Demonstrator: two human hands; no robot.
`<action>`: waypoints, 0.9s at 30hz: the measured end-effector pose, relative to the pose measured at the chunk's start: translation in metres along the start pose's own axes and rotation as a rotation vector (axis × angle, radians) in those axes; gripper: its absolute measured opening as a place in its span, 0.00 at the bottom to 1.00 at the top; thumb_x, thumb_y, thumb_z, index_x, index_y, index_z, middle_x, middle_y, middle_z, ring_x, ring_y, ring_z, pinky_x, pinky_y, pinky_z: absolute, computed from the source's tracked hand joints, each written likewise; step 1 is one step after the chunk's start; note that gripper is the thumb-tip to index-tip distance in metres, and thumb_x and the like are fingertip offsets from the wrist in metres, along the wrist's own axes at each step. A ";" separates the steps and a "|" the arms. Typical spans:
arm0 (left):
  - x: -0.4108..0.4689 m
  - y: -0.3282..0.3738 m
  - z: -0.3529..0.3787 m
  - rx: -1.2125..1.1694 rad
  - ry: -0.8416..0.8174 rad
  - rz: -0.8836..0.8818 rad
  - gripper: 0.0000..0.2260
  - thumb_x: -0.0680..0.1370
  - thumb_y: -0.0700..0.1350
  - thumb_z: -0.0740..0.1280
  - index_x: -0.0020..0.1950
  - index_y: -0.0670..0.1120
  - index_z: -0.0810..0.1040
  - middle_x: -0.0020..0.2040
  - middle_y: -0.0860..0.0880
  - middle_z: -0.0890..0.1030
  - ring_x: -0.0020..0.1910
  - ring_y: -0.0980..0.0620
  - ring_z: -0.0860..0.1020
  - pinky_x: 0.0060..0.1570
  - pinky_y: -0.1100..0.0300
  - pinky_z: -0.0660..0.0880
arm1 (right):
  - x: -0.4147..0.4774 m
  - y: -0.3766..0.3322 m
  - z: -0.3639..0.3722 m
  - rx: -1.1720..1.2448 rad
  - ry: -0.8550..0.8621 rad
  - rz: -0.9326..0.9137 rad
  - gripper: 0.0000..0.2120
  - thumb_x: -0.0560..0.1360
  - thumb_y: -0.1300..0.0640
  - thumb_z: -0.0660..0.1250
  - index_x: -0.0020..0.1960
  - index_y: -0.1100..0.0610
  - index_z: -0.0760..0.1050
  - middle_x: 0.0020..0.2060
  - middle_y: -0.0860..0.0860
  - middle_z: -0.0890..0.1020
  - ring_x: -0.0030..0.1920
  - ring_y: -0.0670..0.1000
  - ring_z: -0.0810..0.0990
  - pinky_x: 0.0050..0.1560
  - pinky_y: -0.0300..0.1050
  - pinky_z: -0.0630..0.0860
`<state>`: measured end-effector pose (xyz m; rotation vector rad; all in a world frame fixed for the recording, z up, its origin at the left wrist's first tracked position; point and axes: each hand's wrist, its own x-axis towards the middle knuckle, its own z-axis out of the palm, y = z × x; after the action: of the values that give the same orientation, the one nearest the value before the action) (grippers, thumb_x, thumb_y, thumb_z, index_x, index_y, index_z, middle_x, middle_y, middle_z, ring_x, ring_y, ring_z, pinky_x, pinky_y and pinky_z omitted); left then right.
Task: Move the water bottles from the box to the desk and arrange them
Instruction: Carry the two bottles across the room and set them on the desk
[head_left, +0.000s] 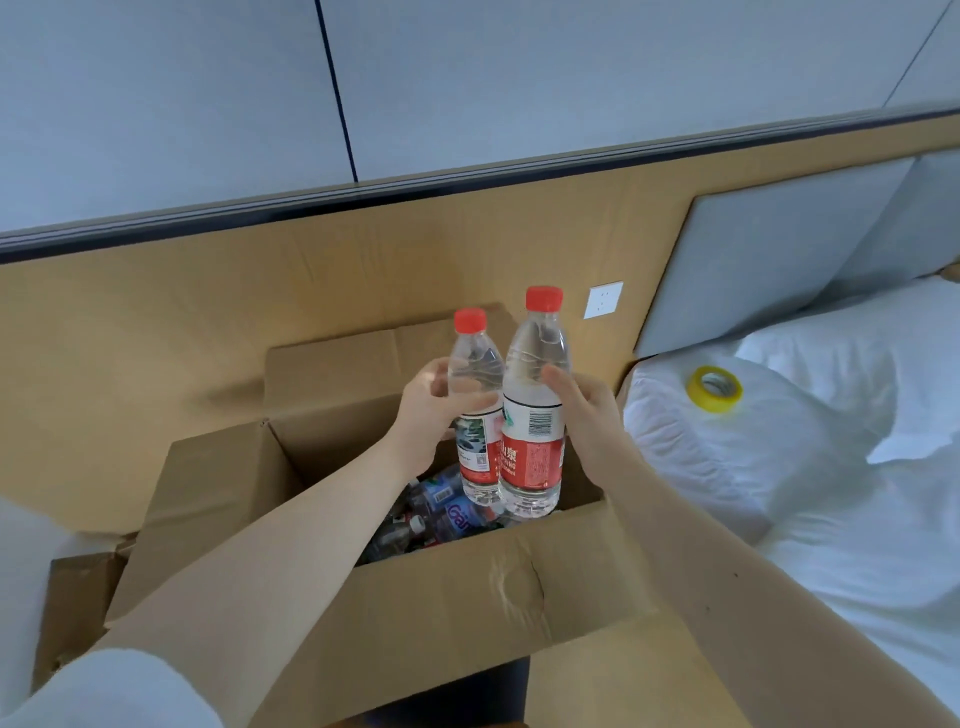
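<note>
Seen from above, looking down along two bare forearms. Left hand (431, 410) curled around the middle of a clear plastic water bottle (475, 410), fingers wrapped across the ribbed upper body just above the label, thumb hidden behind. Right hand (582, 410) closed on a second, nearer-looking water bottle (535, 415), fingers behind it and thumb pressed along its right side at the top edge of the label. Both bottles upright, side by side and touching or nearly so, each smooth and see-through, capped in red and banded with a red and white label, the right one showing a barcode. Both raised above the open cardboard box (467, 587), bases level with its upper opening, not resting on anything. Down inside the box, below the bottles: a dim jumble of more bottles (441, 514) lying on their sides, some with bluish labels, details hard to make out. Box itself plain brown corrugated card, flaps folded outward, near wall creased and dented. To the right of the box: a bed (831, 493) with rumpled white linen and a yellow tape roll (714, 388) lying on it. Behind the box: a tan wall panel with a small white socket (602, 300).
</note>
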<state>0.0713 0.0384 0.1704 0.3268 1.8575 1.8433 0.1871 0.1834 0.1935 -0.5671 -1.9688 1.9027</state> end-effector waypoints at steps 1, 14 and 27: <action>-0.004 0.002 0.011 -0.036 -0.034 -0.013 0.21 0.69 0.39 0.76 0.59 0.51 0.74 0.54 0.49 0.82 0.53 0.48 0.81 0.47 0.50 0.78 | -0.004 -0.001 -0.010 0.034 0.016 0.029 0.29 0.70 0.41 0.66 0.49 0.69 0.78 0.45 0.66 0.82 0.45 0.63 0.82 0.45 0.51 0.77; -0.083 -0.014 0.190 -0.143 -0.293 -0.194 0.31 0.66 0.58 0.71 0.65 0.45 0.71 0.55 0.43 0.81 0.53 0.40 0.80 0.55 0.48 0.76 | -0.127 0.004 -0.198 0.137 0.321 0.031 0.20 0.76 0.37 0.59 0.47 0.51 0.80 0.38 0.50 0.86 0.39 0.48 0.85 0.36 0.38 0.80; -0.158 -0.062 0.365 0.084 -0.813 -0.440 0.32 0.69 0.68 0.64 0.61 0.45 0.78 0.53 0.40 0.84 0.50 0.43 0.83 0.42 0.54 0.81 | -0.293 0.028 -0.317 0.140 0.888 0.132 0.21 0.78 0.38 0.58 0.48 0.54 0.79 0.35 0.48 0.85 0.36 0.45 0.84 0.30 0.33 0.76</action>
<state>0.3996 0.2704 0.1523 0.5452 1.2941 1.0939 0.6014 0.3086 0.1874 -1.2512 -1.2307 1.4381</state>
